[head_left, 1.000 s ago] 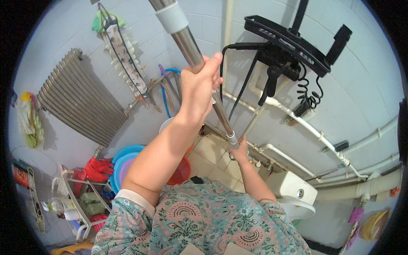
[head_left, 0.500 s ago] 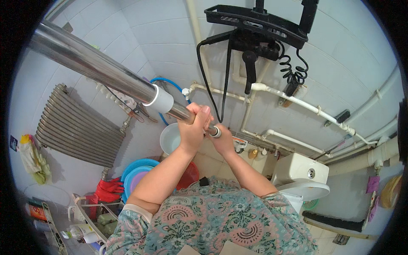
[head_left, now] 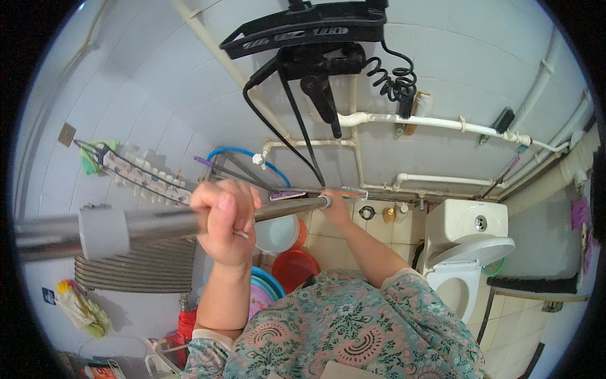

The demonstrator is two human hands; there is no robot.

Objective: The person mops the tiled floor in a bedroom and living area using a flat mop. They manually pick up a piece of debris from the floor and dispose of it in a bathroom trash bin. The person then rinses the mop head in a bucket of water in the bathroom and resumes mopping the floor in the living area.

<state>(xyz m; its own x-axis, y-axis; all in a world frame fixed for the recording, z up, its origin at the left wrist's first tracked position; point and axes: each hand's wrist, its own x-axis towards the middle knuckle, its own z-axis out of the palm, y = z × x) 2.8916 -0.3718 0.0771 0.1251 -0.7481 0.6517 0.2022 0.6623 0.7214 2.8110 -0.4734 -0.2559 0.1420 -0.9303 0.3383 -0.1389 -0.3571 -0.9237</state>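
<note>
Gripping a metal pole [head_left: 287,208], both hands were occupied; left hand [head_left: 225,221] was clenched around it in a fist, thumb facing the camera; right hand [head_left: 335,207] grasped the narrower far end at a small white ring [head_left: 324,201], fingers partly hidden. Pole ran from the left rim of the view to just right of centre, rising slightly toward the right; wide white collar [head_left: 104,232] sat on the thick section, left of the left hand; that section was blurred.

Ribbed radiator [head_left: 139,271] was on the left wall, partly behind the pole in view; frilled patterned strip [head_left: 148,174] hung above the pole; black shelf [head_left: 309,31] was up on the wall ahead, coiled black cord [head_left: 396,82] beside it; pale bucket [head_left: 278,235] and red basin [head_left: 293,266] were below the pole; white toilet [head_left: 467,218] stood to the right; small bottles [head_left: 389,215] were between right hand and toilet.
</note>
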